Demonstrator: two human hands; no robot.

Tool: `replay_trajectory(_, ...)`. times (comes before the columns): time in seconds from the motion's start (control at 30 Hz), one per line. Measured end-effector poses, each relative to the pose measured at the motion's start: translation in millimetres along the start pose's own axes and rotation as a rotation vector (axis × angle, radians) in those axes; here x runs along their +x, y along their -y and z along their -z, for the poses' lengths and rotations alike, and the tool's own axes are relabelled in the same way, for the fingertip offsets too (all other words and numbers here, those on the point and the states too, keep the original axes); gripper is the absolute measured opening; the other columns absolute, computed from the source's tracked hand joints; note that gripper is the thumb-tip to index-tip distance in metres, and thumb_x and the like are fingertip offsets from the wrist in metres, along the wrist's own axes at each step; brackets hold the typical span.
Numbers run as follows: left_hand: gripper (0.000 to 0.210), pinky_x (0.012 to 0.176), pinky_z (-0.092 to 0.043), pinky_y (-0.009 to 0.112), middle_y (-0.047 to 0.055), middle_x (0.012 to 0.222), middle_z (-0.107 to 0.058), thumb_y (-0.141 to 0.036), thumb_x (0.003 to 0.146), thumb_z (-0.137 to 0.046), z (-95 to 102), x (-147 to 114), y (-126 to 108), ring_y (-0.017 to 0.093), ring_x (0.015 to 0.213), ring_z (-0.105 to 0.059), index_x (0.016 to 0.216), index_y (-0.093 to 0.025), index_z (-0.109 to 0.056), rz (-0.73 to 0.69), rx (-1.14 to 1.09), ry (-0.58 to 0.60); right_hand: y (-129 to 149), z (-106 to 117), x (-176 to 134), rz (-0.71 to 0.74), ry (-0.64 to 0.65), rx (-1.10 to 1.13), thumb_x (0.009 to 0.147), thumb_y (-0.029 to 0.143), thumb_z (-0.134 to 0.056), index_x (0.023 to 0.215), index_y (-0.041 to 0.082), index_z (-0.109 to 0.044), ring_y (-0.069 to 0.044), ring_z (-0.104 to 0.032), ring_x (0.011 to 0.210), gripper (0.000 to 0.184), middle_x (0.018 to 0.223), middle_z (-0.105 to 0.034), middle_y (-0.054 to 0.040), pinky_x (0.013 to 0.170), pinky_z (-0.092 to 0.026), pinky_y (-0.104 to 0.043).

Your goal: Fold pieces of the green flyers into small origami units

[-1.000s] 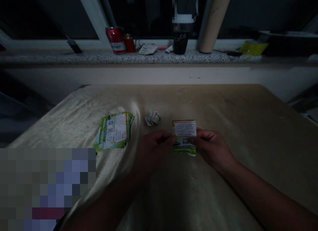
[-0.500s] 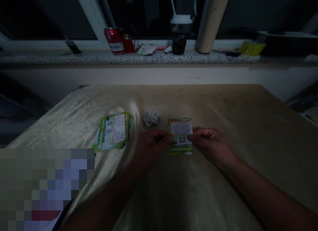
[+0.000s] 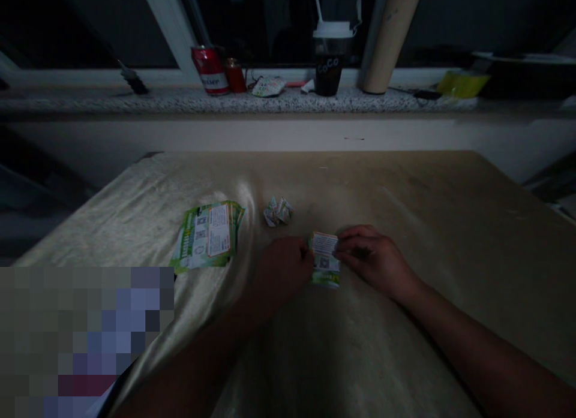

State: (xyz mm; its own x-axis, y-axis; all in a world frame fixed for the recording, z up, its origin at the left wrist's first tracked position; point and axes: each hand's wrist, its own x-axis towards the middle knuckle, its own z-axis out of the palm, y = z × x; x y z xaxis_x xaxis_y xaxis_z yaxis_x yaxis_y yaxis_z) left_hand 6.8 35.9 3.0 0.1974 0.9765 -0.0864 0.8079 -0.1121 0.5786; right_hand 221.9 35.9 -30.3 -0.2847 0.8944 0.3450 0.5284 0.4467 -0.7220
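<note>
Head view: a green-and-white printed paper (image 3: 324, 261) is held between the two hands, over the middle of the cloth-covered table (image 3: 396, 193). Its left edge is gripped by the curled fingers of the left hand (image 3: 285, 262); how those fingertips are placed cannot be told, as they are partly hidden. Its right edge is pinched between thumb and fingers of the right hand (image 3: 380, 259). Just beyond the left hand, a small folded paper piece (image 3: 278, 211) is seen lying on the cloth, and farther left a stack of similar printed sheets (image 3: 207, 237) is spread slightly unevenly. Behind the table, a red can (image 3: 210, 71) and a lidded cup (image 3: 330, 61) are supported by a speckled sill (image 3: 288, 106).
</note>
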Motion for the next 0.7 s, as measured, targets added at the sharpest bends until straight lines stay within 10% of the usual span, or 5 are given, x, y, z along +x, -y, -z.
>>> replay_trajectory(0.7,0.03,0.067,-0.046,0.032,0.012,0.082,-0.075,-0.033,0.089,-0.051,-3.6,0.6,0.1,0.025,0.074,-0.069,0.081,-0.017,-0.075,0.021,0.248,0.033,5.6,1.4,-3.2,0.102,0.115,-0.243,0.087,0.021,-0.072,0.085,0.023,-0.077,-0.023,-0.061,0.09,0.005,0.093,-0.066,-0.0076,0.081,-0.051,-0.039)
